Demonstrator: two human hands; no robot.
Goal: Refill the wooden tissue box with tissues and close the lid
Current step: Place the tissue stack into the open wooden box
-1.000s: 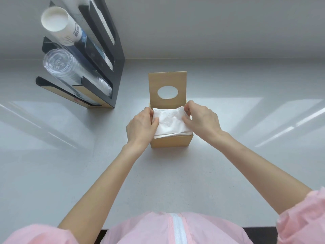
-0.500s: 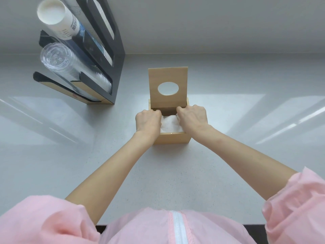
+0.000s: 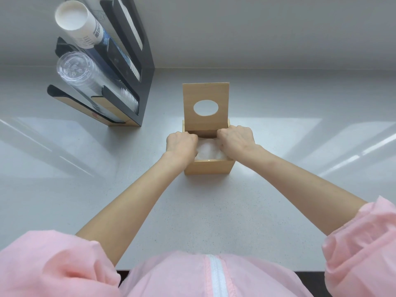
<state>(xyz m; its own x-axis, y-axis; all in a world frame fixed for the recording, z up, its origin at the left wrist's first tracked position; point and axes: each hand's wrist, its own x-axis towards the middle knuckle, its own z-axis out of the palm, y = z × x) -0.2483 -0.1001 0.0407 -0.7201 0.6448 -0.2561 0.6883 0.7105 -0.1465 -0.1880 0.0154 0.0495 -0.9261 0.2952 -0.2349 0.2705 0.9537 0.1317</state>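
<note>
Tissues [image 3: 206, 150] now sunk inside wooden box [image 3: 207, 169], both fists pressing.

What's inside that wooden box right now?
White tissues lie inside the wooden box, with its lid standing open behind. The left hand and right hand press into it, covering the tissue edges. How deep the stack goes is hidden.

The fingertips of the left hand [image 3: 181, 143] and the right hand [image 3: 235, 140] are hidden inside the wooden tissue box [image 3: 207, 167]. The tissues [image 3: 206, 150] show only partly between them — print on the paper cups [image 3: 83, 28] is too small to read.
</note>
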